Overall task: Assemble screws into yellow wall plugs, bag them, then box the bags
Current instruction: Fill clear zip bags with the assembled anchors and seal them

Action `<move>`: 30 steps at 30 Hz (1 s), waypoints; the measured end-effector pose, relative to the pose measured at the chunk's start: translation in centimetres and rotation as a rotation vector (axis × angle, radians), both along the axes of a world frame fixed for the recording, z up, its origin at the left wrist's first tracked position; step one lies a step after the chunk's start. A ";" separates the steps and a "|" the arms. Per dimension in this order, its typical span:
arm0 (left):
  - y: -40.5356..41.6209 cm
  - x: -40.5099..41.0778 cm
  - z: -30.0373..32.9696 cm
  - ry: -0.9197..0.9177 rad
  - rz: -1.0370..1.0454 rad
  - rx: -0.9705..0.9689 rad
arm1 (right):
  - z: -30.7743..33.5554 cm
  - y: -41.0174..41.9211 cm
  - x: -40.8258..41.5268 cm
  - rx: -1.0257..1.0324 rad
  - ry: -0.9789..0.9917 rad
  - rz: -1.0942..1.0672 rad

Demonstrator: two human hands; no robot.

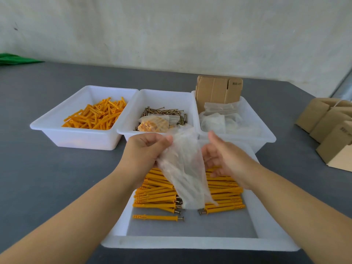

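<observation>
Bagging stage: left hand [146, 149] pinches the clear plastic bag [185, 168] at its top edge, bag hanging over the near tray [200, 242] of assembled plugs [158, 197]; right hand [222, 157], fingers relaxed, touches the film, grip uncertain; best spread the mouth fully before loading plugs heads aligned.
</observation>
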State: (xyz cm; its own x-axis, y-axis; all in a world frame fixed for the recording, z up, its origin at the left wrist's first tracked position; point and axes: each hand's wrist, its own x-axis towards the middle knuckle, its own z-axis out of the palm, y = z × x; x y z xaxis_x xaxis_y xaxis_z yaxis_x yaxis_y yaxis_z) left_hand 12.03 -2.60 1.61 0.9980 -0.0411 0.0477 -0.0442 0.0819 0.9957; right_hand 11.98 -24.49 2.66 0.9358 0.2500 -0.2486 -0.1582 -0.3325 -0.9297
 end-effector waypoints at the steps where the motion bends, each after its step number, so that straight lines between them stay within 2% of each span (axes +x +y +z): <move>1: -0.2 -0.1 -0.1 -0.022 -0.031 0.096 | 0.1 0.0 0.1 0.104 0.040 0.017; 2: -0.5 -0.2 -0.1 -0.049 -0.049 0.179 | 0.2 0.0 0.2 0.167 0.060 0.036; 4: -1.0 -0.5 -0.1 -0.090 -0.049 0.284 | 0.0 0.2 0.0 0.180 -0.020 0.081; 7: -1.4 -0.8 0.5 -0.030 -0.060 0.184 | -0.3 0.1 -0.2 0.109 -0.206 -0.032; 10: -1.0 -0.9 0.8 0.220 -0.311 0.015 | -0.4 -0.3 0.1 0.147 -0.320 -0.215; 11: -0.9 -1.1 0.8 0.262 -0.429 0.032 | -0.3 -0.4 0.1 0.147 -0.364 -0.259; 13: -0.9 -1.3 0.5 0.217 -0.568 0.128 | -0.4 -0.5 0.3 0.128 -0.436 -0.343; 15: -1.1 -1.4 0.3 0.153 -0.551 0.190 | -0.5 -0.9 0.5 0.122 -0.466 -0.425; 18: -0.7 -1.1 0.2 0.182 -0.530 0.251 | -0.3 -1.7 0.6 0.166 -0.456 -0.564; 24: -0.1 -0.6 0.3 0.260 -0.461 0.199 | -0.1 -2.3 0.8 0.192 -0.446 -0.732; 28: 0.3 -0.3 0.2 0.275 -0.332 0.132 | -0.1 -2.5 1.0 0.225 -0.409 -0.742; 30: 0.1 -0.3 0.3 0.282 -0.210 0.055 | -0.1 -2.6 0.8 0.254 -0.375 -0.648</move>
State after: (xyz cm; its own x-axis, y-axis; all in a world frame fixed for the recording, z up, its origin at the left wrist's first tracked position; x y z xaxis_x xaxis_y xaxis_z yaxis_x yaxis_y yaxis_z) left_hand 11.71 -2.45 1.92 0.9411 -0.2418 -0.2362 0.2447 0.0056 0.9696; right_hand 12.81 -27.07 2.54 0.9246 -0.3665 0.1036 0.0910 -0.0515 -0.9945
